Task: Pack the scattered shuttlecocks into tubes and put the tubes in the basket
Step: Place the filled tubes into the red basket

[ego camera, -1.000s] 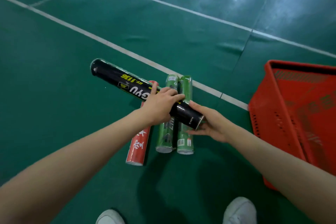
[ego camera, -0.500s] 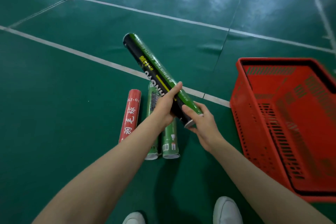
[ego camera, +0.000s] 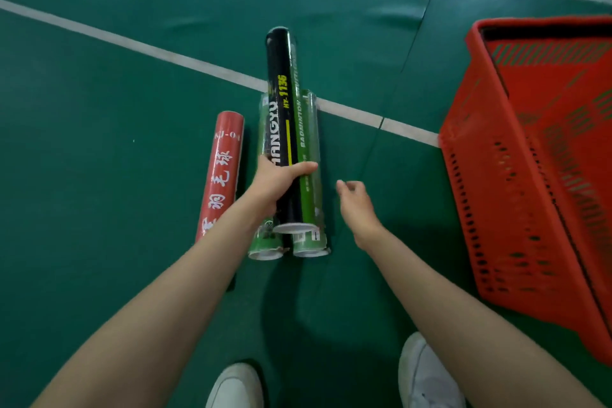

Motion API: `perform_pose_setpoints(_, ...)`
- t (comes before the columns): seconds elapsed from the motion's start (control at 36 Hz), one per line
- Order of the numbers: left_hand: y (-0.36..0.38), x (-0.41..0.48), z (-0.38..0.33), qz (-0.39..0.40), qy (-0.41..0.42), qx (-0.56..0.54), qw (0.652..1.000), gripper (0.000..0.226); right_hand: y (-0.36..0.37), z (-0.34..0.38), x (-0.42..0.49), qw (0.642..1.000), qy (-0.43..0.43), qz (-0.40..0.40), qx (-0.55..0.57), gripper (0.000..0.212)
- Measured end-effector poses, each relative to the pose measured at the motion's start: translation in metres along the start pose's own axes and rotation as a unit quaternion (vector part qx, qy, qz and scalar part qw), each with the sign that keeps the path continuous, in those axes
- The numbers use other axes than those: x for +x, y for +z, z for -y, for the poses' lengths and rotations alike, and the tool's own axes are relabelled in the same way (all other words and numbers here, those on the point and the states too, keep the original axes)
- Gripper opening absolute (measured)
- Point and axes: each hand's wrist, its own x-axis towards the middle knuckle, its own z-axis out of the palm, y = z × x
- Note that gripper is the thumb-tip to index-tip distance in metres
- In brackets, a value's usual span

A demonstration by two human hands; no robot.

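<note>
One long black-and-green cardboard shuttlecock tube (ego camera: pixel 281 109), centre frame: left hand (ego camera: pixel 275 182) fingers wrap its lower-middle; right hand (ego camera: pixel 356 205) loose, empty. Likely light, stiff, dentable; mid-body grip suits.

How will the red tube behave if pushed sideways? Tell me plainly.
The red tube lies on its side on the smooth floor, so it would probably roll freely. It looks like a straight card cylinder: likely stiff and light. Rolled right, it would likely stop at the green tubes.
</note>
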Motion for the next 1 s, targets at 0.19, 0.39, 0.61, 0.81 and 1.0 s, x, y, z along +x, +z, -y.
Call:
perform_pose_setpoints(0.19,-0.014,0.005,0.042,-0.010,-0.011,0.020,1.000,0.077,0.029,-0.029,0.010,0.978,0.048,0.092,-0.183,0.093)
perform_pose_setpoints(0.39,-0.022,0.007,0.052,-0.006,-0.017,0.012,1.000,0.082,0.040,-0.041,0.010,0.988,0.074,0.083,-0.103,0.079)
perform_pose_setpoints(0.61,-0.028,-0.003,0.046,0.012,-0.001,0.040,0.999,0.081,0.000,-0.038,0.000,0.997,-0.009,-0.008,0.072,0.032)
perform_pose_setpoints(0.81,-0.012,-0.034,0.016,0.038,0.021,0.061,0.997,0.074,-0.040,-0.003,-0.040,0.987,-0.067,-0.021,0.146,0.033)
perform_pose_setpoints(1.0,0.026,-0.082,-0.047,0.082,0.078,0.097,0.989,0.114,-0.092,0.058,-0.097,0.972,-0.125,-0.053,0.189,0.028)
